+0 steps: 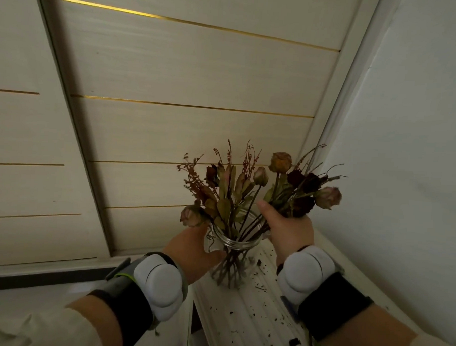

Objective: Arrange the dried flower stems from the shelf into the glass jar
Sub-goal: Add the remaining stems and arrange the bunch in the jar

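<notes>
A clear glass jar (234, 262) stands on a white ribbed shelf top (257, 312). Dried flower stems (228, 196) with brown leaves and faded rose buds fan out of its mouth. My left hand (192, 249) wraps around the jar's left side just under the rim. My right hand (288, 229) grips a bunch of stems to the right of the jar's mouth, below dark red and pink rose heads (309, 192). The fingers of both hands are mostly hidden behind the jar and the stems.
Dark crumbs of dried petals (272, 321) are scattered over the shelf top. A cream panelled wall with thin gold strips (188, 105) rises behind the jar. A plain white wall (405, 154) closes the right side. White wrist devices sit on both forearms.
</notes>
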`<state>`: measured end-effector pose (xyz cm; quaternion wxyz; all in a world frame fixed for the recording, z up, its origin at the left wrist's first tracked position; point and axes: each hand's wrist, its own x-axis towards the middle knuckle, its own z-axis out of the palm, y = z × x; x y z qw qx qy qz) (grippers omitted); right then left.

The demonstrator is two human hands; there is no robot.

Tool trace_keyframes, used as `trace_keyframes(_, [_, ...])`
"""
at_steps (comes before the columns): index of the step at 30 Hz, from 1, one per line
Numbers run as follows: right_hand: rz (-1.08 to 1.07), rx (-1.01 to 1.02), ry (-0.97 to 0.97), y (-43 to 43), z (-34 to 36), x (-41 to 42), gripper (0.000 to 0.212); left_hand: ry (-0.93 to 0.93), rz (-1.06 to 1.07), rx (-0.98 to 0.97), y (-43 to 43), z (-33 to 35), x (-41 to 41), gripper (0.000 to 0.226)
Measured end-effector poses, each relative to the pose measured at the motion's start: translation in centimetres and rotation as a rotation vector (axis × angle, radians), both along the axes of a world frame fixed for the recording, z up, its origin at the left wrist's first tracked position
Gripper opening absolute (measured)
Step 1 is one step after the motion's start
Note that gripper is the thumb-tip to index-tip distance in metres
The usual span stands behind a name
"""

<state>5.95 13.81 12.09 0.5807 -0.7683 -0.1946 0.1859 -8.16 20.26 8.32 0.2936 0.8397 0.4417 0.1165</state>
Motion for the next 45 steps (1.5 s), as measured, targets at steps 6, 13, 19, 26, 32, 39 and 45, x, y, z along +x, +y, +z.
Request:
trace_keyframes(6, [-0.064, -0.028, 0.048, 0.8, -1.4, -1.0, 0.068, 0.048, 0.003, -0.004, 0.0, 0.2, -0.1, 0.069])
trace_keyframes(13, [-0.004, -0.069, -0.032, 0.9, -2.4, -0.7, 0.057, 0.038, 0.006, 0.024, -0.2, 0.0, 0.0, 0.069])
trace_keyframes(19, [0.081, -0.115, -0.061, 0.5, -2.5, -0.4, 0.068, 0.032, -0.010, 0.026, -0.1, 0.0, 0.0, 0.070])
trace_keyframes(26, [0.122, 0.080, 0.047, -0.6, -3.0, -0.8, 0.095, 0.058, -0.021, 0.028, -0.3, 0.5, 0.0, 0.075])
trace_keyframes(32, [-0.014, 0.081, 0.042, -0.1, -2.7, -0.3, 0.057, 0.095, -0.012, 0.003, -0.2, 0.4, 0.1, 0.082])
trace_keyframes(39, [-0.018, -0.007, 0.037, 0.4, -3.3, -0.1, 0.044, 0.093, -0.012, 0.002, -0.1, 0.1, 0.2, 0.087])
trace_keyframes(45, [0.150, 0.046, 0.099, -0.9, -3.9, 0.5, 0.102, 0.069, 0.034, 0.006, -0.4, 0.5, 0.5, 0.084])
